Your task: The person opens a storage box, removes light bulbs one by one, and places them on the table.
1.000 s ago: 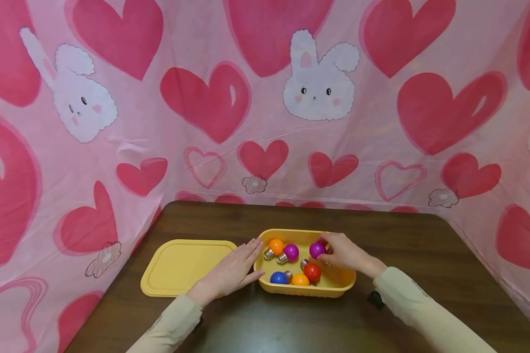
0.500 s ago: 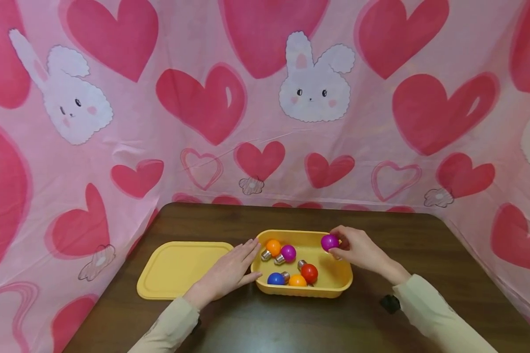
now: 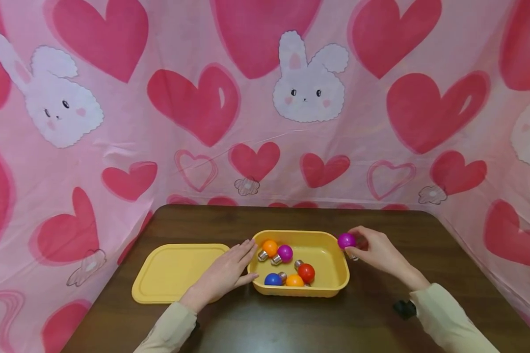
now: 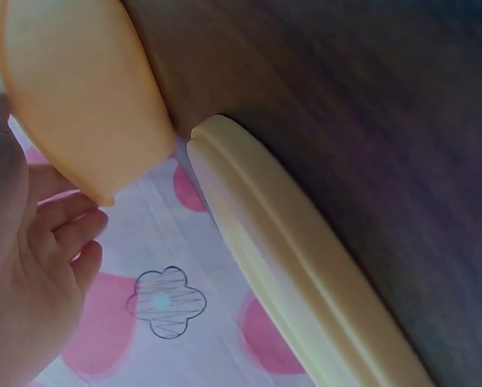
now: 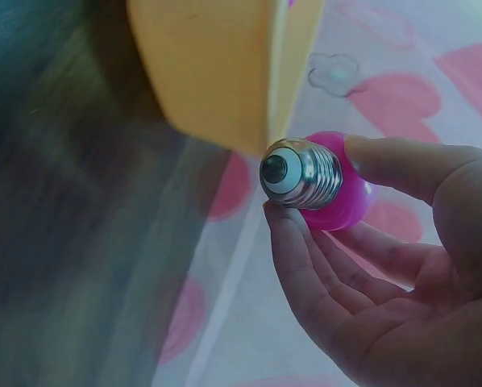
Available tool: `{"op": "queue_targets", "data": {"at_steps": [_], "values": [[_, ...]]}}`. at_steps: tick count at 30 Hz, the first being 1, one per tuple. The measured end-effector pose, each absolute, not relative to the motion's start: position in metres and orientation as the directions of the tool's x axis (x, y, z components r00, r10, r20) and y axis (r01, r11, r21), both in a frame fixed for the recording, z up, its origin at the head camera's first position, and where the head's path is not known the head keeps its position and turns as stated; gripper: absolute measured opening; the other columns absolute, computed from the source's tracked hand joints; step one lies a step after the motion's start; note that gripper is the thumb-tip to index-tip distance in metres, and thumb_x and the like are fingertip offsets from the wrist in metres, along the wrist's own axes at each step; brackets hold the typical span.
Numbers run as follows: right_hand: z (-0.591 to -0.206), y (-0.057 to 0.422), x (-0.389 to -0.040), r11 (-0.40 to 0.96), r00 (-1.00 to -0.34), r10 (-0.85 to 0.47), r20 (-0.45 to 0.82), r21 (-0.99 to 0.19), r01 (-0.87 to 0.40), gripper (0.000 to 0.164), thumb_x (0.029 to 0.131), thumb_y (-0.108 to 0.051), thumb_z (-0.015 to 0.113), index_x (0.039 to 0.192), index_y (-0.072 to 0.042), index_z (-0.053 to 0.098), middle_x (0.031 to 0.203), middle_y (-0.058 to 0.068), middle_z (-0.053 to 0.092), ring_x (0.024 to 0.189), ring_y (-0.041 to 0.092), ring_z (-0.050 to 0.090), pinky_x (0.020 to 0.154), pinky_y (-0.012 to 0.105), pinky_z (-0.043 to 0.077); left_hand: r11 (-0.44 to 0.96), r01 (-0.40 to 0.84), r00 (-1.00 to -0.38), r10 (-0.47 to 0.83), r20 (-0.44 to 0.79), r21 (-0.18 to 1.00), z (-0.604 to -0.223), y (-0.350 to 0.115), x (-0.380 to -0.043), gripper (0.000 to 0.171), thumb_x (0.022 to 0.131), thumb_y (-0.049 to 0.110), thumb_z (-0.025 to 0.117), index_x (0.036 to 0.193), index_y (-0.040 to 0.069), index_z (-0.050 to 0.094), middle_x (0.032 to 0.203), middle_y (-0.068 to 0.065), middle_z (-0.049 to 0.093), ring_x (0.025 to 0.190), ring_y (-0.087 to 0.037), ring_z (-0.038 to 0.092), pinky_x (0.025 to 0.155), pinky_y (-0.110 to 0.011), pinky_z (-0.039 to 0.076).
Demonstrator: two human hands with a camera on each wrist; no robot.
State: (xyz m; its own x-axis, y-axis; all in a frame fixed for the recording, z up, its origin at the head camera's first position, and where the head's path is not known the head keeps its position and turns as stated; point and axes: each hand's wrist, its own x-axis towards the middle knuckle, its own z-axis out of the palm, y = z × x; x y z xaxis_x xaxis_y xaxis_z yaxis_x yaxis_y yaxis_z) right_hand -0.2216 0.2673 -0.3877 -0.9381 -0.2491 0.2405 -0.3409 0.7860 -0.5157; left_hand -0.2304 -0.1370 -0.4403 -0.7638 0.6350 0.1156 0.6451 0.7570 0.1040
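Observation:
Between thumb and fingertips my right hand (image 3: 382, 250) pinches a purple light bulb (image 3: 346, 240), up at the right rim of the yellow box (image 3: 329, 264). Its metal screw base (image 5: 313, 175) faces the camera in the right wrist view. My left hand (image 3: 223, 272) rests at the box's left end, fingers extended along the rim. Inside the box lie an orange bulb (image 3: 270, 247) and another purple bulb (image 3: 285, 253) at the back left. A red bulb (image 3: 306, 273), a blue bulb (image 3: 273, 279) and a second orange bulb (image 3: 294, 280) lie nearer the front wall, which partly hides them.
A flat yellow lid (image 3: 174, 272) lies on the dark wooden table (image 3: 291, 323) left of the box, partly behind my left hand. Pink cloth (image 3: 256, 113) with hearts and rabbits hangs around the table's back and sides.
My right hand has lifted the purple bulb from inside the box and carried it right, to the right rim. The left hand has stayed at the box's left end.

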Motion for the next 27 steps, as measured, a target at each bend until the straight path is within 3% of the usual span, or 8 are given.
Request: {"op": "queue_targets", "data": {"at_steps": [10, 21, 27], "values": [[-0.407, 0.295, -0.220, 0.824, -0.961, -0.179, 0.212, -0.501, -0.264, 0.038, 0.084, -0.022, 0.079, 0.110, 0.001, 0.064, 0.088, 0.008, 0.070, 0.067, 0.008, 0.054, 0.057, 0.018, 0.050, 0.746, 0.663, -0.745, 0.647, 0.162, 0.068, -0.446, -0.136, -0.231, 0.076, 0.097, 0.058, 0.049, 0.155, 0.011, 0.034, 0.162, -0.006, 0.034, 0.149, -0.025, 0.035, 0.120, -0.044, 0.035], [-0.426, 0.323, -0.225, 0.854, -0.984, -0.121, 0.133, -0.490, -0.172, 0.042, 0.085, -0.027, 0.077, 0.109, 0.005, 0.064, 0.096, 0.016, 0.072, 0.077, 0.016, 0.061, 0.066, 0.025, 0.053, 0.739, 0.672, -0.730, 0.652, 0.204, 0.042, -0.448, -0.136, -0.231, 0.075, 0.097, 0.056, 0.052, 0.153, 0.010, 0.037, 0.160, -0.008, 0.038, 0.148, -0.026, 0.038, 0.119, -0.044, 0.037], [-0.433, 0.329, -0.226, 0.865, -0.991, -0.102, 0.092, -0.483, -0.134, 0.043, 0.086, -0.028, 0.076, 0.109, 0.006, 0.063, 0.097, 0.018, 0.071, 0.080, 0.020, 0.063, 0.072, 0.035, 0.056, 0.742, 0.669, -0.733, 0.651, 0.199, 0.038, -0.448, -0.136, -0.232, 0.075, 0.097, 0.058, 0.050, 0.153, 0.011, 0.037, 0.161, -0.007, 0.037, 0.148, -0.025, 0.038, 0.119, -0.044, 0.037]]}}
